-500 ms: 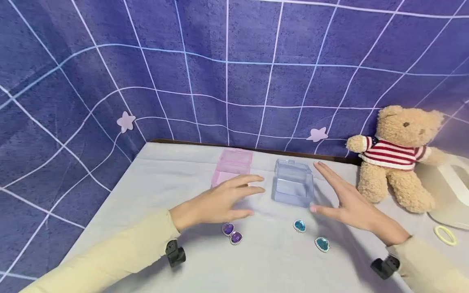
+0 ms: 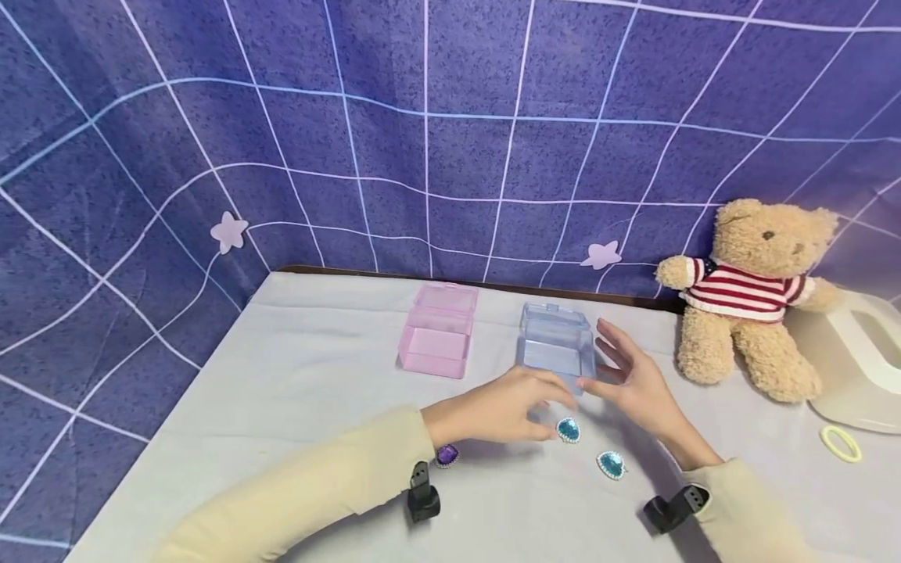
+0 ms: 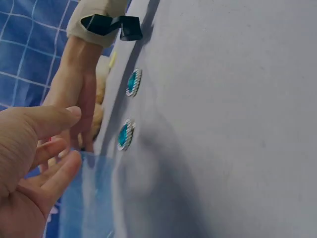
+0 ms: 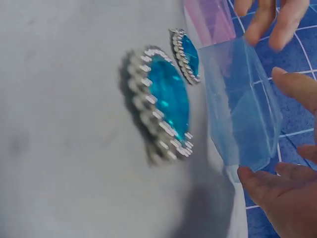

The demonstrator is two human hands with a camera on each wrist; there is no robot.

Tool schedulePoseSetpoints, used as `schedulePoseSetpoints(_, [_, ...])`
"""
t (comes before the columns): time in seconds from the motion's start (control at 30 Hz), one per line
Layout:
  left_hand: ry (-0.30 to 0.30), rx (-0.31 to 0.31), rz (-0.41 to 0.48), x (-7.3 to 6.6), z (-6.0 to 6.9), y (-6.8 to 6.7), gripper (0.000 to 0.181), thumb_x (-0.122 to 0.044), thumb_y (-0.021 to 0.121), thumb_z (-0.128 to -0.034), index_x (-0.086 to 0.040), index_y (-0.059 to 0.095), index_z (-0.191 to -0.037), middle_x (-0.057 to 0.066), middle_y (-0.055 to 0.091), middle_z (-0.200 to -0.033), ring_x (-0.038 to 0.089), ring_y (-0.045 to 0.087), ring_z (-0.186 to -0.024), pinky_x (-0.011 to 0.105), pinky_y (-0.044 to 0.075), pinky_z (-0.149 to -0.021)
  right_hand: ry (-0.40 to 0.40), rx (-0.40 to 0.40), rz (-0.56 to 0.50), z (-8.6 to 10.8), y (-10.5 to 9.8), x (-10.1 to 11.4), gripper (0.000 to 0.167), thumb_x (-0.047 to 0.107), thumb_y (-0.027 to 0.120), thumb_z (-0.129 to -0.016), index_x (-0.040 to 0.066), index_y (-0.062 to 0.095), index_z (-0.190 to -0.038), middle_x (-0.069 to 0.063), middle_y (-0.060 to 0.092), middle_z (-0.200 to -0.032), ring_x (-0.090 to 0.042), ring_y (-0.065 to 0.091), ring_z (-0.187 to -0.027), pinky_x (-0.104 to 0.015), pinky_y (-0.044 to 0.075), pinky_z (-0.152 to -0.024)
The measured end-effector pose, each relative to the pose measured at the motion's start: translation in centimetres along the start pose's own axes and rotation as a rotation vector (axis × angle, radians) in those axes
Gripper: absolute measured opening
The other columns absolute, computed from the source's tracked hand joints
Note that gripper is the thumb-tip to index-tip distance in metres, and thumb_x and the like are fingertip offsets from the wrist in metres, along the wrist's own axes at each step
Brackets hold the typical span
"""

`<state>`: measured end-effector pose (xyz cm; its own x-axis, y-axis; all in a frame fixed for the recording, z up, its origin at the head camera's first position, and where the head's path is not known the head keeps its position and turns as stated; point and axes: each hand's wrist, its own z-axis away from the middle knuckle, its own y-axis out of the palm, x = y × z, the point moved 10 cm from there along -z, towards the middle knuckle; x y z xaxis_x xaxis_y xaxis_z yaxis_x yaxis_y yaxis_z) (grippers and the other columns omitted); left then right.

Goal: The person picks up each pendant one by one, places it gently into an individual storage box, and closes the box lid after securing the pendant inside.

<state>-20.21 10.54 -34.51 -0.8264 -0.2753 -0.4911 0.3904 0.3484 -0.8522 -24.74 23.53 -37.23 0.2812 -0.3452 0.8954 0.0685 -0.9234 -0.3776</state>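
Observation:
My left hand [image 2: 510, 410] hovers with bent, parted fingers just left of a blue heart-shaped gem [image 2: 568, 430] edged in silvery beads; nothing is held. A second blue gem [image 2: 611, 465] lies to its right, nearer me. Beside the right wall of a clear blue box [image 2: 556, 353], lid raised, is my right hand [image 2: 637, 395], fingers spread, thumb at the front right corner. In the right wrist view the thumb seems to touch the box [image 4: 237, 104]. One purple gem [image 2: 446, 455] shows beneath the left wrist; its neighbour is hidden.
Left of the blue box stands a clear pink box [image 2: 435, 363], also with its lid up. A teddy bear [image 2: 746, 293] in a striped sweater sits at the right, by a cream container [image 2: 852, 360] and a yellow ring [image 2: 841, 444]. A patterned curtain [image 2: 464, 156] rises behind the white-covered table.
My left hand has moved right, from above the purple gems to near the blue gems, uncovering the pink box. The right hand has come slightly closer to the blue box.

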Motion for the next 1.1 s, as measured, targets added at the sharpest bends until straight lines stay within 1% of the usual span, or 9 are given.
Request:
schedulePoseSetpoints(0.1, [0.004, 0.039, -0.029, 0.1, -0.9, 1.6, 0.041, -0.02, 0.074, -0.0839, -0.009, 0.065, -0.122, 0.003, 0.064, -0.129, 0.01, 0.058, -0.12, 0.013, 0.043, -0.1, 0.038, -0.004, 0.018, 0.0, 0.3, -0.8, 0.085, -0.001, 0.076, -0.078, -0.007, 0.027, -0.147, -0.029, 0.028, -0.153, -0.048, 0.035, -0.136, -0.021, 0.046, -0.098])
schedulePoseSetpoints(0.17, [0.001, 0.059, -0.058, 0.4, -1.2, 2.4, 0.042, -0.022, 0.074, -0.0841, -0.01, 0.065, -0.123, 0.002, 0.064, -0.13, 0.009, 0.058, -0.12, 0.014, 0.042, -0.101, 0.059, -0.011, 0.025, -0.1, 0.5, -1.2, 0.083, 0.002, 0.076, -0.08, -0.006, 0.029, -0.147, -0.029, 0.031, -0.152, -0.047, 0.039, -0.134, -0.027, 0.047, -0.098])
schedulePoseSetpoints(0.23, [-0.002, 0.075, -0.076, 0.5, -1.3, 3.1, 0.044, -0.023, 0.074, -0.084, -0.01, 0.064, -0.125, 0.002, 0.063, -0.13, 0.009, 0.059, -0.12, 0.015, 0.043, -0.101, 0.076, -0.028, 0.034, -0.2, 0.6, -1.5, 0.082, 0.006, 0.076, -0.081, -0.005, 0.03, -0.147, -0.027, 0.033, -0.151, -0.046, 0.042, -0.132, -0.029, 0.047, -0.098])
schedulePoseSetpoints(0.37, [0.0, 0.085, -0.109, 0.6, -1.5, 3.9, 0.044, -0.025, 0.074, -0.0844, -0.01, 0.064, -0.125, 0.002, 0.063, -0.131, 0.009, 0.06, -0.119, 0.014, 0.043, -0.101, 0.107, -0.043, 0.02, -0.2, 0.5, -1.9, 0.082, 0.009, 0.076, -0.081, -0.001, 0.031, -0.148, -0.025, 0.034, -0.152, -0.045, 0.044, -0.131, -0.024, 0.048, -0.095])
schedulePoseSetpoints(0.5, [0.004, 0.093, -0.139, 0.8, -1.8, 4.5, 0.041, -0.024, 0.074, -0.0844, -0.011, 0.066, -0.122, 0.0, 0.066, -0.126, 0.008, 0.059, -0.119, 0.016, 0.043, -0.103, 0.143, -0.051, -0.006, 0.0, 0.5, -2.4, 0.082, 0.011, 0.078, -0.081, 0.001, 0.032, -0.148, -0.022, 0.034, -0.153, -0.043, 0.042, -0.134, -0.018, 0.047, -0.095])
schedulePoseSetpoints(0.7, [-0.029, 0.121, -0.171, 1.1, -2.4, 4.9, 0.037, -0.021, 0.074, -0.0833, -0.014, 0.068, -0.119, -0.003, 0.068, -0.122, 0.009, 0.06, -0.117, 0.021, 0.042, -0.104, 0.17, -0.068, -0.034, 0.2, 0.4, -2.8, 0.082, 0.012, 0.078, -0.081, 0.002, 0.033, -0.148, -0.021, 0.035, -0.153, -0.041, 0.04, -0.136, -0.016, 0.046, -0.096])
schedulePoseSetpoints(0.77, [-0.032, 0.122, -0.168, 1.1, -2.5, 5.0, 0.035, -0.019, 0.074, -0.0831, -0.014, 0.069, -0.117, -0.003, 0.069, -0.12, 0.008, 0.061, -0.114, 0.019, 0.043, -0.101, 0.168, -0.071, -0.036, 0.3, 0.3, -2.8, 0.082, 0.012, 0.078, -0.081, 0.002, 0.033, -0.148, -0.021, 0.034, -0.153, -0.042, 0.04, -0.136, -0.016, 0.046, -0.096])
schedulePoseSetpoints(0.97, [-0.036, 0.1, -0.115, 1.4, -2.7, 5.0, 0.023, -0.015, 0.075, -0.0818, -0.015, 0.073, -0.105, -0.003, 0.071, -0.11, 0.002, 0.063, -0.097, 0.007, 0.045, -0.085, 0.159, -0.08, -0.042, 0.4, 0.2, -2.9, 0.082, 0.011, 0.077, -0.081, 0.002, 0.033, -0.148, -0.02, 0.034, -0.153, -0.042, 0.039, -0.136, -0.013, 0.045, -0.094])
schedulePoseSetpoints(1.1, [-0.043, 0.1, -0.137, 1.4, -2.9, 5.1, 0.013, -0.017, 0.077, -0.0805, -0.017, 0.073, -0.093, -0.007, 0.069, -0.093, -0.001, 0.057, -0.082, 0.007, 0.043, -0.075, 0.153, -0.078, -0.045, 0.3, 0.3, -3.0, 0.082, 0.01, 0.078, -0.08, 0.002, 0.033, -0.148, -0.02, 0.035, -0.153, -0.042, 0.04, -0.136, -0.012, 0.046, -0.093])
